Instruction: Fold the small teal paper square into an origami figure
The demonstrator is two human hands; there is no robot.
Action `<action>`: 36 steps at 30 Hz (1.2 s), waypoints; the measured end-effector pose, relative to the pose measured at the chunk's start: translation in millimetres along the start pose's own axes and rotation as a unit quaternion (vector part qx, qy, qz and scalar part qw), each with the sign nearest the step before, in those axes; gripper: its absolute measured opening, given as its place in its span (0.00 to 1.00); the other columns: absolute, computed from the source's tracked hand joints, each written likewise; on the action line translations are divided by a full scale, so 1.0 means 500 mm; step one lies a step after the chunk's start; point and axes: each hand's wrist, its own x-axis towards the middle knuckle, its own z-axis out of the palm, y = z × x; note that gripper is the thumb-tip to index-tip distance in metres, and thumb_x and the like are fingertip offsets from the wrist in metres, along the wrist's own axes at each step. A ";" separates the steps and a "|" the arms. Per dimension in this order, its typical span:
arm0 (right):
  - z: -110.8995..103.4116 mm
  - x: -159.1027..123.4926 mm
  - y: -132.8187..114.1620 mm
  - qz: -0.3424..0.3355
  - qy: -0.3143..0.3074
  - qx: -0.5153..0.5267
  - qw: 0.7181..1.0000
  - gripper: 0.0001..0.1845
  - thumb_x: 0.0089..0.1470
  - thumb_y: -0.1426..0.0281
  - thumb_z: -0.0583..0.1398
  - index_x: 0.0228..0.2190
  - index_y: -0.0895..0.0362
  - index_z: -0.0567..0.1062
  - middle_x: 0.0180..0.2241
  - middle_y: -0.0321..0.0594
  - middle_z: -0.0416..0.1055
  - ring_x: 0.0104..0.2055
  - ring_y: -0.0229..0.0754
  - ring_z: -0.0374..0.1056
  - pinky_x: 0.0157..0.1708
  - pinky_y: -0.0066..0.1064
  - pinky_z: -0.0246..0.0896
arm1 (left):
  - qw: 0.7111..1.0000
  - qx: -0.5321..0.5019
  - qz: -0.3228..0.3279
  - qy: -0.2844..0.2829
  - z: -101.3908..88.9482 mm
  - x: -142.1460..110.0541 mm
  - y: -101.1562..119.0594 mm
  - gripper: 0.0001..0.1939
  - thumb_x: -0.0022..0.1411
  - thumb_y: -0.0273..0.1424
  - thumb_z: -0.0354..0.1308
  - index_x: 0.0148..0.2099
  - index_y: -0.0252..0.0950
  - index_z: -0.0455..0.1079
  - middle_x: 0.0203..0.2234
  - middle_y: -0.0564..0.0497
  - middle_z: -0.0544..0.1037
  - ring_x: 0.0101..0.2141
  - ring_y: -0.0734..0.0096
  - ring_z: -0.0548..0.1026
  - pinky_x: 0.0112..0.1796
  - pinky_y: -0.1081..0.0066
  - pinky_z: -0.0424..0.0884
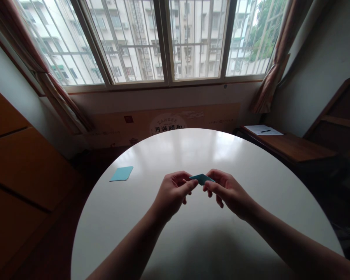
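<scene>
A small folded piece of teal paper (pixel 202 179) is held up over the white round table (pixel 221 225), between my two hands. My left hand (pixel 176 190) pinches its left corner with the thumb on top. On the other side, my right hand (pixel 224 188) grips the right corner between thumb and fingers. The fingers underneath partly hide the paper's lower side. A square light-blue sheet or stack of paper (pixel 121 174) lies flat on the table, well to the left of my left hand.
Beyond the table's right edge stands a wooden surface (pixel 306 147) bearing a white sheet (pixel 262 130) and a dark pen (pixel 266 131). A wooden-framed chair back (pixel 338 116) rises at far right. Orange-brown cabinets (pixel 26 167) stand left. A barred window and curtains lie ahead.
</scene>
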 end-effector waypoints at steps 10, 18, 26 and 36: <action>-0.011 -0.004 -0.009 -0.013 0.018 -0.038 0.999 0.12 0.58 0.62 0.62 0.33 0.59 0.74 0.30 0.39 0.70 0.24 0.34 0.60 0.16 0.23 0.52 | 0.999 -0.031 -0.044 0.000 -0.005 0.004 0.009 0.21 0.50 0.47 0.69 0.32 0.33 0.73 0.17 0.56 0.68 0.17 0.82 0.56 0.19 0.77 0.48; -0.014 -0.001 -0.010 -0.051 0.011 -0.065 0.997 0.16 0.60 0.57 0.61 0.32 0.59 0.73 0.28 0.38 0.70 0.24 0.33 0.60 0.16 0.23 0.52 | 0.999 -0.033 -0.020 0.031 -0.012 0.005 0.015 0.18 0.52 0.43 0.69 0.31 0.32 0.73 0.17 0.56 0.68 0.16 0.82 0.55 0.18 0.76 0.47; -0.014 -0.002 -0.012 -0.078 0.037 -0.076 0.993 0.18 0.62 0.57 0.60 0.29 0.58 0.72 0.25 0.36 0.68 0.19 0.31 0.54 0.16 0.25 0.48 | 0.998 -0.032 -0.053 0.015 -0.012 0.006 0.011 0.21 0.52 0.46 0.69 0.34 0.32 0.73 0.18 0.56 0.68 0.16 0.83 0.55 0.17 0.78 0.48; -0.012 -0.011 -0.022 -0.105 -0.010 -0.131 0.986 0.18 0.62 0.58 0.59 0.29 0.58 0.73 0.25 0.35 0.65 0.22 0.33 0.54 0.19 0.26 0.49 | 0.996 -0.062 -0.059 -0.035 -0.011 0.012 -0.005 0.20 0.54 0.46 0.69 0.35 0.32 0.75 0.24 0.50 0.75 0.24 0.74 0.70 0.17 0.80 0.58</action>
